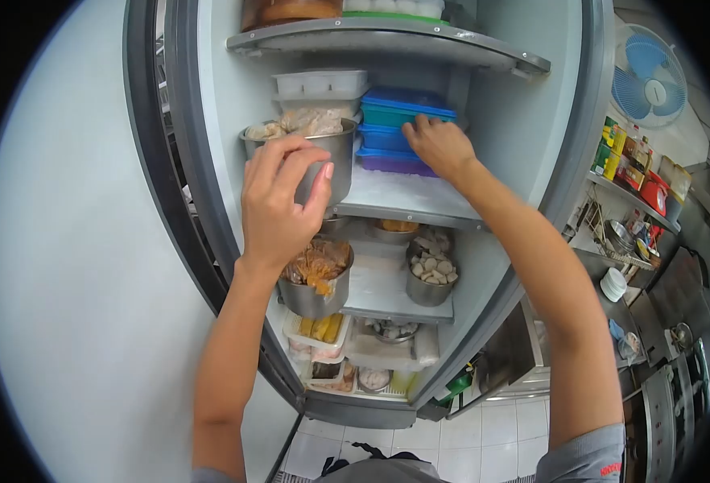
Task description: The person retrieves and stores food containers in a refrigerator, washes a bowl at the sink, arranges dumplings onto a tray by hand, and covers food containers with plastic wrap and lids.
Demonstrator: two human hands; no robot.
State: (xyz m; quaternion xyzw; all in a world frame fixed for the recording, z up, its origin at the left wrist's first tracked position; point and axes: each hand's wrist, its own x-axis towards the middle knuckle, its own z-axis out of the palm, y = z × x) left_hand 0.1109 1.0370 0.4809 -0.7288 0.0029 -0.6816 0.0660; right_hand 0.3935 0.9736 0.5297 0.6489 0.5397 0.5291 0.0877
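Inside an upright fridge, my right hand (439, 145) touches the right side of a stack of lidded containers, its fingers bent against the blue container (385, 138). A teal container (395, 111) with a blue lid lies on top of the stack, and a purple one (395, 163) is at the bottom. My left hand (284, 193) is in front of a steel pot (340, 157) with bagged food, fingers curved and apart from the thumb, with nothing between them. Whether it touches the pot is unclear.
White trays (320, 83) are behind the pot. Lower shelves hold a pot of bagged orange food (319, 294), a pot of pale pieces (433, 282) and plastic boxes. The fridge door (73, 241) stands at the left. A fan (653, 80) and kitchen shelving are at the right.
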